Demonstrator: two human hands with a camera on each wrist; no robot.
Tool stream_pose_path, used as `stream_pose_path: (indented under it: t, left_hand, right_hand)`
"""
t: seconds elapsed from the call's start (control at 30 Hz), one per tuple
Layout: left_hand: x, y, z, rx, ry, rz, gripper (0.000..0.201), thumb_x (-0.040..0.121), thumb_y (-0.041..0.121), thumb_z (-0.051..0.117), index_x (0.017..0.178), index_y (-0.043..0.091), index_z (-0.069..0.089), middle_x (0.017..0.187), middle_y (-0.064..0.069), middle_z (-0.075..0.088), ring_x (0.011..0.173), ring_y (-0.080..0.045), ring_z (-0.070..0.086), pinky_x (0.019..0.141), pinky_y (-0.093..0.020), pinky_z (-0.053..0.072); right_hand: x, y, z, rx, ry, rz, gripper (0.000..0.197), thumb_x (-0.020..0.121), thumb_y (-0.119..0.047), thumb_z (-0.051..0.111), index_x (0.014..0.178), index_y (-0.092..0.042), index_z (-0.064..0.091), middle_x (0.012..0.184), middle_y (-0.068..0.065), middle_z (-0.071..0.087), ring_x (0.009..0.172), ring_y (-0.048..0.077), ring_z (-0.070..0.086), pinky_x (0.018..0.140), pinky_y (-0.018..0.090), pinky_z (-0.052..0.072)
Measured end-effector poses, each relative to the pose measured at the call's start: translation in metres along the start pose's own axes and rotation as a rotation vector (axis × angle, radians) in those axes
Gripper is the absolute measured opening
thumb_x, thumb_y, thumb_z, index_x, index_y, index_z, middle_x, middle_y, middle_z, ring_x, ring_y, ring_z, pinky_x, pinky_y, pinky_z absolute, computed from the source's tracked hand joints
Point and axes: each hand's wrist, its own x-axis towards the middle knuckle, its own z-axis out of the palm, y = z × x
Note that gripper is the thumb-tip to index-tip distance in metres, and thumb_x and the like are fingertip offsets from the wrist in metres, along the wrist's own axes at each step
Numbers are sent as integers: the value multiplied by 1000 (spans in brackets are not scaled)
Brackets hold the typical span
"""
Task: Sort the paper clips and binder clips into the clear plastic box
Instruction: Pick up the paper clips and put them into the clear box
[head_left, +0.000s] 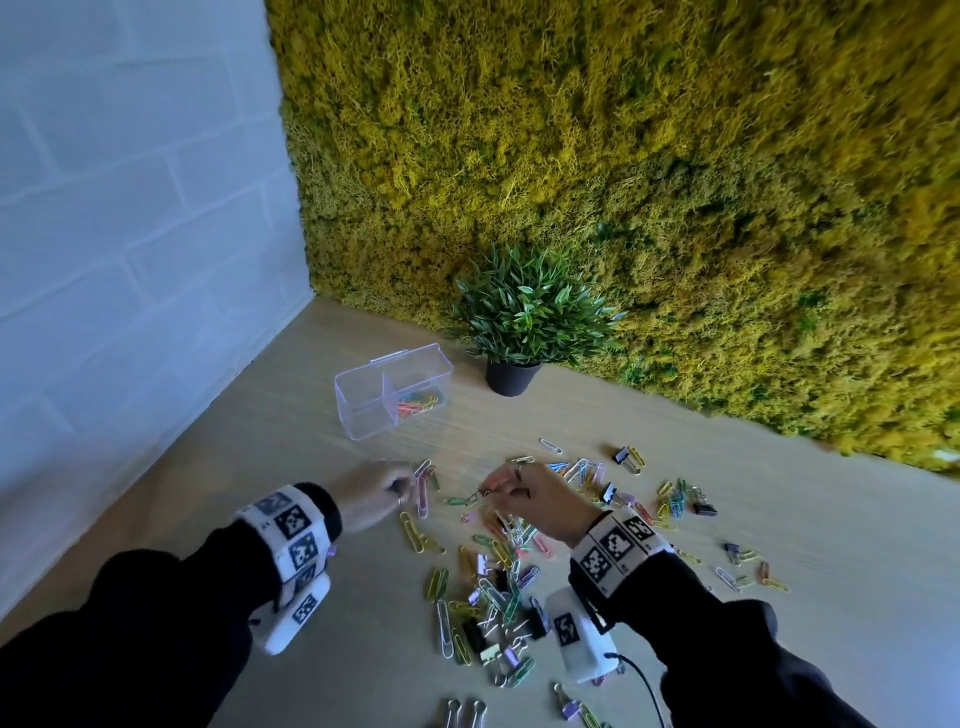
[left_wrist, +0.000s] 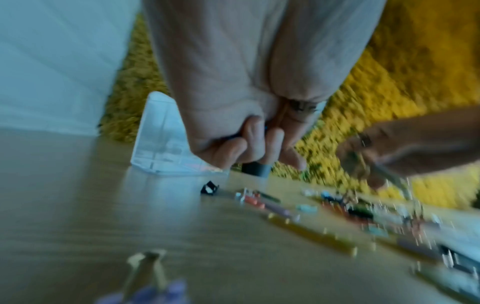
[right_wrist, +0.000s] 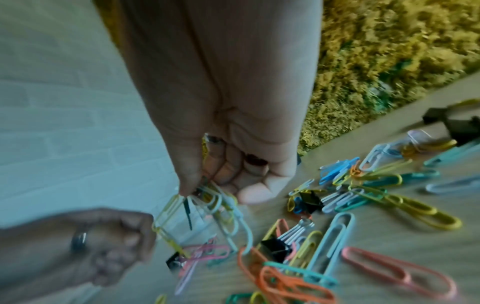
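Note:
The clear plastic box (head_left: 363, 415) (left_wrist: 161, 144) stands open at the back left, with several coloured paper clips (head_left: 418, 404) in its right compartment. Loose paper clips (head_left: 498, 571) (right_wrist: 335, 236) and black binder clips (head_left: 621, 455) (right_wrist: 309, 199) (left_wrist: 209, 188) lie scattered over the wooden table. My right hand (head_left: 485, 491) (right_wrist: 215, 189) pinches a bunch of paper clips (right_wrist: 218, 205) that dangles above the pile. My left hand (head_left: 402, 486) (left_wrist: 249, 148) (right_wrist: 116, 240) is curled into a fist beside pink clips (head_left: 422, 493); a blue sliver shows between its fingers.
A potted plant (head_left: 530, 312) in a dark pot stands right of the box against the moss wall (head_left: 675, 182). A white brick wall (head_left: 130, 260) bounds the table's left side. More binder clips (head_left: 462, 712) lie at the near edge. A black cable (head_left: 641, 680) trails from my right wrist.

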Motion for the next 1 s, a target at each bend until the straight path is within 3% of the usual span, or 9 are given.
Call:
stream_pose_path:
  t: [0.07,0.17,0.33,0.47,0.6,0.67,0.77,0.9,1.0]
  left_hand:
    - [2,-6,8,177,-88,35,3,87,19,57,89,20,58,61,14,41,54,2,36,54,-18,29]
    - [8,-14,13,347,-150,26,20,85,22,61,104,18,57,66,11,39,60,-5,38,60,-22,31]
    - [14,-13,15,572,-138,82,13,89,20,51,98,14,58,104,2,60,96,-17,53,81,-23,34]
    - [10,-10,16,616,-161,147,15,84,3,41,82,18,40,85,8,46,81,-13,42,75,-23,27]
    - [9,-9,19,612,-129,218,16,85,0,37,86,16,35,64,13,32,71,-14,40,58,-16,26]
    - [12,-8,24,659,-139,214,9,91,7,36,94,15,38,69,12,39,76,-18,44,59,-15,28]
    - [12,-3,30,745,-117,120,20,95,13,36,111,7,47,106,-9,62,101,-25,58,83,-27,39]
    - [11,6,40,812,-101,-73,50,88,8,48,133,-5,30,122,-15,57,110,-27,57,94,-33,39]
    - [12,9,40,786,-33,-83,51,88,6,46,134,-5,28,123,-15,55,111,-27,56,92,-33,41]
  right_hand:
    - [-2,0,-2,245,-19,65,11,89,-4,55,98,-6,61,76,-6,60,63,-3,56,63,15,43]
    - [-1,6,-3,623,-44,149,14,89,-3,53,86,-12,63,75,1,62,71,13,53,68,27,44]
    - [3,-1,0,1123,-34,266,25,94,-6,39,75,-4,54,64,7,59,56,17,54,52,29,47]
    - [10,-1,3,1161,7,332,25,92,-9,38,72,-6,53,59,5,58,52,15,53,47,22,41]
    - [15,-4,2,1132,-55,366,28,92,-19,34,69,-12,50,59,2,50,47,14,48,46,22,35]
    - [17,-9,0,1121,-56,380,29,92,-23,35,67,-15,46,57,0,45,44,12,43,43,20,32]
    - [20,-11,-1,1099,-48,390,37,93,-39,39,63,-17,44,52,-2,41,41,10,37,42,20,28]
    - [20,-9,2,1014,-93,400,53,88,-60,41,54,-19,39,47,-5,30,39,10,25,42,20,18]
    - [21,-12,4,971,-76,417,55,87,-59,43,52,-21,28,49,-5,21,35,8,19,42,18,11]
